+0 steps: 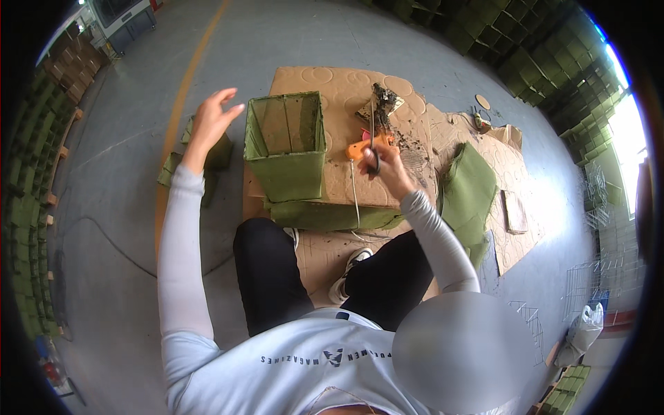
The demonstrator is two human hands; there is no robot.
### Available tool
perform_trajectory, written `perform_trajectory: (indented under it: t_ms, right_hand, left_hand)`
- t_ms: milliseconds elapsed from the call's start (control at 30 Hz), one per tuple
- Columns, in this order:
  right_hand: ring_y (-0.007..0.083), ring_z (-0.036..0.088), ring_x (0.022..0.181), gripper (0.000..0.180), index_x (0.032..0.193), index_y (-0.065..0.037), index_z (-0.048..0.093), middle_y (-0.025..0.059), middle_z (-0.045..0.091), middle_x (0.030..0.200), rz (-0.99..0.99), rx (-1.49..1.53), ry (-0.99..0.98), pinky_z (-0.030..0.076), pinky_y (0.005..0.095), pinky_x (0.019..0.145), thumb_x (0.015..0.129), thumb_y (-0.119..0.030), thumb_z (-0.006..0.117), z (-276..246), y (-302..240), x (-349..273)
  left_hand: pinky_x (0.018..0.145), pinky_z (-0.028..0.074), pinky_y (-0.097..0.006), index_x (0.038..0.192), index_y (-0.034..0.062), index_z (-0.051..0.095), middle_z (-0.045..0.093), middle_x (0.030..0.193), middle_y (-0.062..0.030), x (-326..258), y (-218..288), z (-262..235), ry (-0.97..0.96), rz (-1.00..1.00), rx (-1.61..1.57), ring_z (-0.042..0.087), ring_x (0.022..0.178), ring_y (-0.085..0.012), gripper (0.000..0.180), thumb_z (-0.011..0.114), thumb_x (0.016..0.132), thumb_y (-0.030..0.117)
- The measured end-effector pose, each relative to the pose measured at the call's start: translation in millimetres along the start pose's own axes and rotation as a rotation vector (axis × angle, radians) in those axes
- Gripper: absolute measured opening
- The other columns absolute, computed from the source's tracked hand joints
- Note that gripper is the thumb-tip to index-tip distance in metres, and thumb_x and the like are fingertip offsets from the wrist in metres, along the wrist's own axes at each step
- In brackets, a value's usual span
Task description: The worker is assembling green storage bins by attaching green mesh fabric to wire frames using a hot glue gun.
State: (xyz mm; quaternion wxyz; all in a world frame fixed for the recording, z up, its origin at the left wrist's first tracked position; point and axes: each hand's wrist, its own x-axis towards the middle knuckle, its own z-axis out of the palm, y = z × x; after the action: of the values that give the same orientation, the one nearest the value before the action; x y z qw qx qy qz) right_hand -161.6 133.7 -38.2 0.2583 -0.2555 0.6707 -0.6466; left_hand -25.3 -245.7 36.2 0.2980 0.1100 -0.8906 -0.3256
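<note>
The person sat on the floor (124,228). The left hand (211,119) was up in the air with its fingers (225,97) spread open, holding nothing. It was near a green cloth box (286,146). The box stood open on a big sheet of cardboard (346,86). The right hand (387,166) had its fingers closed around an orange glue gun (363,147), just beside the box. Green cloth pieces (470,190) lay to the right.
</note>
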Motion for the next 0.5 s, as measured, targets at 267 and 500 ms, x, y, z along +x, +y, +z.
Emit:
perform_trajectory:
  t_ms: [267, 500]
  right_hand:
    - [0.0096, 0.063, 0.068, 0.034, 0.107, -0.003, 0.058, 0.0035, 0.066, 0.08, 0.145, 0.044, 0.044, 0.049, 0.0229, 0.057, 0.094, -0.035, 0.063, -7.6, 32.1, -64.4]
    - [0.0101, 0.063, 0.069, 0.032, 0.107, -0.006, 0.057, 0.0034, 0.065, 0.08, 0.081, 0.238, 0.232, 0.048, 0.0224, 0.057, 0.094, -0.035, 0.064, -16.4, 32.3, -90.4]
  left_hand:
    - [0.065, 0.049, -0.039, 0.096, 0.0004, 0.07, 0.066, 0.075, -0.0211, 41.8, 52.7, 28.2, -0.486, -0.028, 0.416, 0.069, 0.075, -0.0248, 0.024, 0.068, 0.086, 0.022]
    - [0.059, 0.049, -0.044, 0.085, 0.0048, 0.07, 0.065, 0.075, -0.0183, -34.8, 145.4, 35.2, 0.078, 0.224, 0.527, 0.064, 0.071, -0.0383, 0.02, 0.062, 0.089, 0.023]
